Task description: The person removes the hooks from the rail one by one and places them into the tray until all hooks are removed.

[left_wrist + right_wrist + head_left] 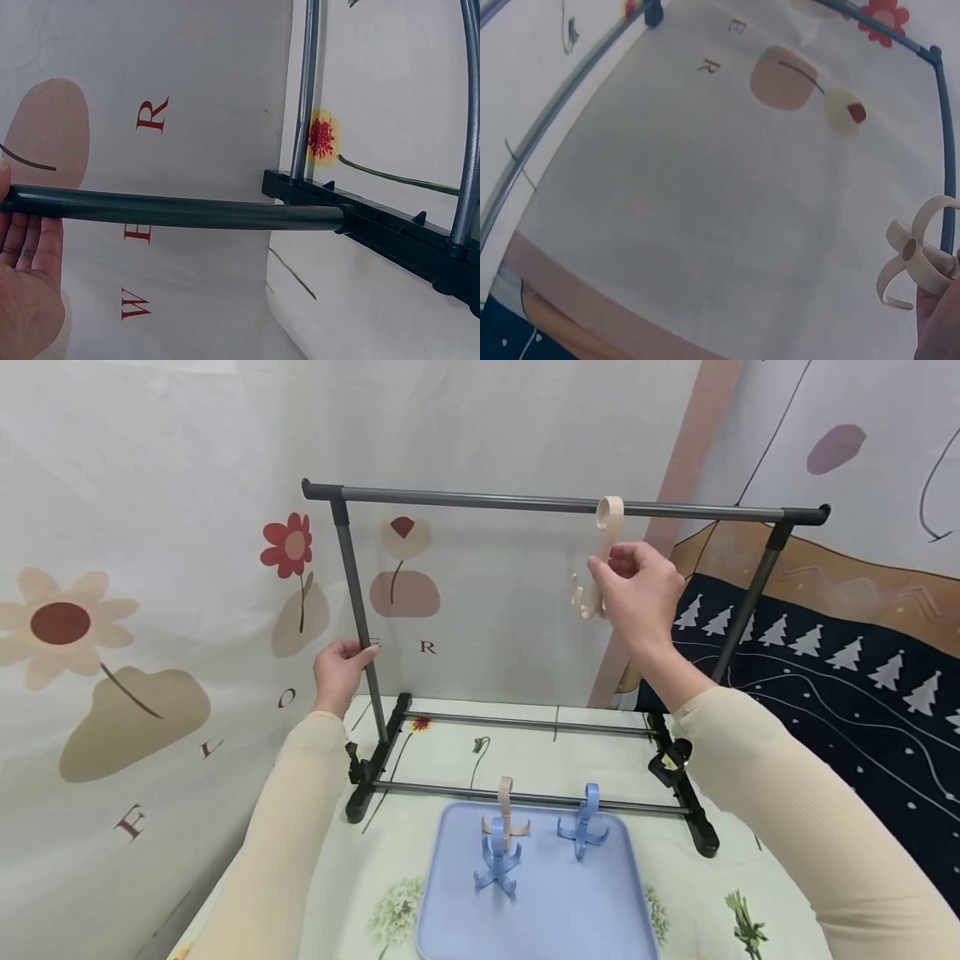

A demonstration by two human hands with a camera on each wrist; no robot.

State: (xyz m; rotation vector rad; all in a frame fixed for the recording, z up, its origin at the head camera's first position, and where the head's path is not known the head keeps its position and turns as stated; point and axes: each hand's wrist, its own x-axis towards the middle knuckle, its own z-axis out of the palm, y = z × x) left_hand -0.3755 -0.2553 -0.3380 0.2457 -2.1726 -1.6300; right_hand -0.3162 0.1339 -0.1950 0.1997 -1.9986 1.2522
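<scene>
My right hand (pixel 643 589) pinches a cream multi-prong hook (pixel 609 518) by its stem. The hook's curved top is at the rack's top rail (pixel 465 500), its prongs (pixel 913 251) pointing down. Whether the curve fully goes round the rail, I cannot tell. At the left, my left hand (pixel 341 675) grips the rack's upright post (pixel 352 572), thumb on one side and fingers (pixel 46 244) on the other. On a blue tray (pixel 555 918) lie a beige hook (pixel 506 793) and two blue hooks, one at the right (pixel 589 814) and one nearer (pixel 497 860).
The dark metal rack stands on black feet (pixel 365 793) joined by two low bars (pixel 525 797). Its right post (pixel 753 597) rises beyond my right forearm. A patterned cloth (pixel 397 868) covers the table, and a printed curtain (pixel 480 427) hangs behind.
</scene>
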